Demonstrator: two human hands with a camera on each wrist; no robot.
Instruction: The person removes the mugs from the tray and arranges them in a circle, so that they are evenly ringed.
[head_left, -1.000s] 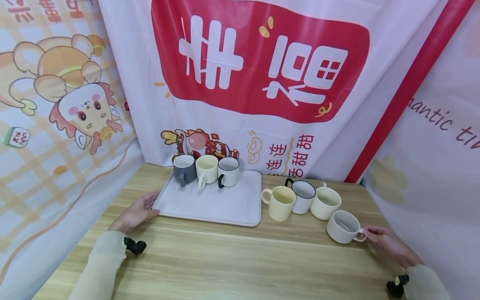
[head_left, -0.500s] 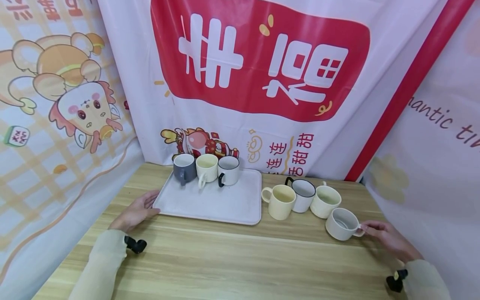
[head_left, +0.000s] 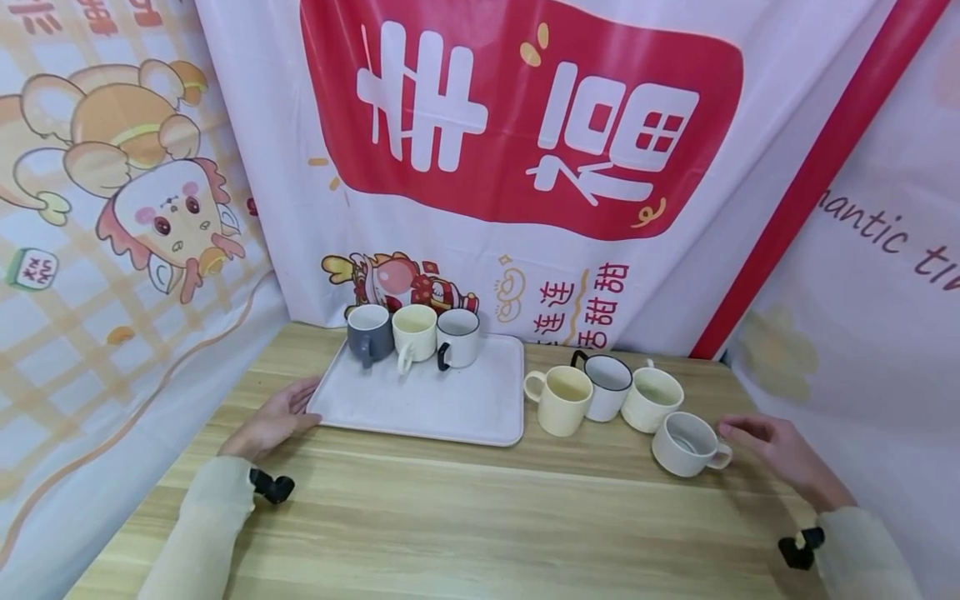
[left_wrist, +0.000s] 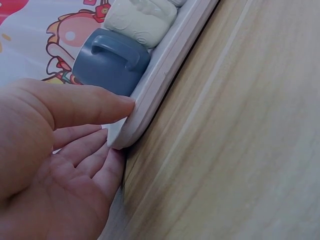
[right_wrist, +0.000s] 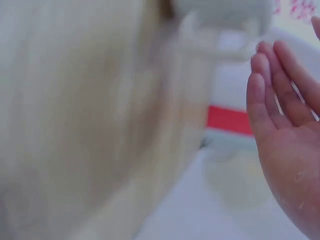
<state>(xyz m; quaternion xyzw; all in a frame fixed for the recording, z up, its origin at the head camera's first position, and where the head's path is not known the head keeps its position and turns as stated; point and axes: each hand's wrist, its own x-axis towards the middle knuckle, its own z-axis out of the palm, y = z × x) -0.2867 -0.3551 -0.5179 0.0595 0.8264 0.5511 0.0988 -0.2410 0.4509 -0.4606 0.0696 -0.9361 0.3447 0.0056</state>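
Observation:
In the head view, my left hand (head_left: 276, 421) is at the left edge of a white tray (head_left: 427, 408). The left wrist view shows its thumb (left_wrist: 95, 105) on the rim and the other fingers against the outer side, so the corner is between them. A grey-blue mug (head_left: 370, 335), a cream mug (head_left: 414, 333) and a white mug with black handle (head_left: 459, 340) stand along the tray's back. My right hand (head_left: 783, 454) holds nothing, fingers extended, just beside the handle of a white mug (head_left: 684, 450) on the table.
Right of the tray stand a yellow mug (head_left: 562, 408), a black-rimmed white mug (head_left: 606, 392) and a cream mug (head_left: 651, 404), close together. A printed curtain (head_left: 525, 275) hangs behind the wooden table (head_left: 480, 517). The right wrist view is blurred.
My right hand has let go of the white mug's handle and drawn slightly away, after the mug shifted a little towards the cream one. The left hand stays at the tray.

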